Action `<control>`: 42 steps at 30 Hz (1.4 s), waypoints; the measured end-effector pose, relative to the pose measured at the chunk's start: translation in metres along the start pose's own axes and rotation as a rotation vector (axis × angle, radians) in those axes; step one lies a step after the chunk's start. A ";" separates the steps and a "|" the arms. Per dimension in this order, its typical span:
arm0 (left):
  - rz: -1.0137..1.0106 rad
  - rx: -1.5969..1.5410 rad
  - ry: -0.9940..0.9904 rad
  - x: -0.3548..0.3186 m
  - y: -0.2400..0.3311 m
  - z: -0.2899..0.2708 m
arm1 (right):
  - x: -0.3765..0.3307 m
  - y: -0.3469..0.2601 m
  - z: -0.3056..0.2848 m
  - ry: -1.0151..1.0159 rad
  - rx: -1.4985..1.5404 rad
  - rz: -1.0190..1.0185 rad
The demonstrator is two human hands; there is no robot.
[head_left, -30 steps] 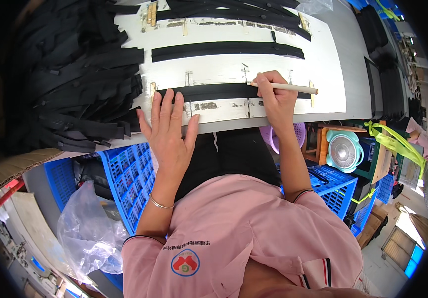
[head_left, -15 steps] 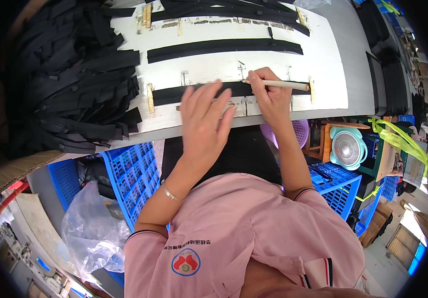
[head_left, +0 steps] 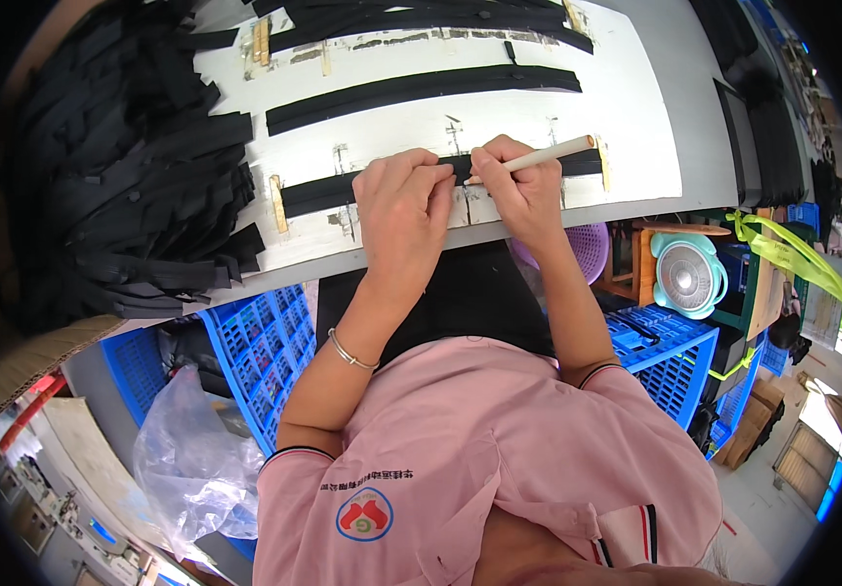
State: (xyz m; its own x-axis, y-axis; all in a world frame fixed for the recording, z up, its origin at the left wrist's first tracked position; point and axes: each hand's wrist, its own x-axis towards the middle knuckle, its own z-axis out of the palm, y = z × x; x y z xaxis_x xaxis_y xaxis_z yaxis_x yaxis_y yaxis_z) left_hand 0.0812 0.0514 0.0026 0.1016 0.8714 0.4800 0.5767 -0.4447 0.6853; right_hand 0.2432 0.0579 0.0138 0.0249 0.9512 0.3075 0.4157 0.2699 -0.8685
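A long black strip (head_left: 328, 192) lies along the near edge of a white board (head_left: 626, 127) on the table. My left hand (head_left: 401, 210) presses flat on the strip near its middle, fingers together. My right hand (head_left: 520, 188) grips a pale wooden stick (head_left: 538, 158), whose tip touches the strip right beside my left fingertips. Small wooden pegs (head_left: 277, 202) mark the strip's ends.
Two more black strips (head_left: 421, 86) lie farther back on the board. A big heap of black strips (head_left: 128, 195) fills the table's left side. Below the table are blue crates (head_left: 255, 342), a plastic bag (head_left: 191, 459), a purple basket (head_left: 587, 249) and a small teal fan (head_left: 689, 275).
My left hand moved from the table's near edge up onto the black strip and pressed down next to the stick. The right hand stayed on the strip with the stick.
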 end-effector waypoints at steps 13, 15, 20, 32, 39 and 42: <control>0.018 0.020 -0.009 0.002 0.000 0.000 | 0.000 0.004 -0.007 -0.036 -0.033 -0.057; 0.014 0.022 -0.015 0.001 0.000 -0.001 | -0.002 -0.003 -0.019 0.035 0.243 0.116; 0.016 0.041 -0.031 0.001 0.003 -0.001 | 0.003 0.013 -0.079 0.273 0.242 0.210; 0.151 -0.127 -0.139 0.026 0.048 0.059 | 0.002 0.036 -0.091 0.167 0.114 0.289; 0.153 -0.094 -0.175 0.025 0.048 0.080 | 0.001 0.045 -0.091 0.141 -0.025 0.178; 0.155 -0.086 -0.170 0.025 0.048 0.080 | 0.002 0.044 -0.089 0.154 -0.040 0.148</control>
State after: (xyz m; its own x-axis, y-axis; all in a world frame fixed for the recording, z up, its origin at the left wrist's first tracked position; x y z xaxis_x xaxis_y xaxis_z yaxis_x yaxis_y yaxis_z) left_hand 0.1764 0.0686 0.0034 0.3230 0.8105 0.4887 0.4732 -0.5855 0.6582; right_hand 0.3420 0.0580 0.0109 0.2254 0.9452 0.2360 0.4330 0.1198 -0.8934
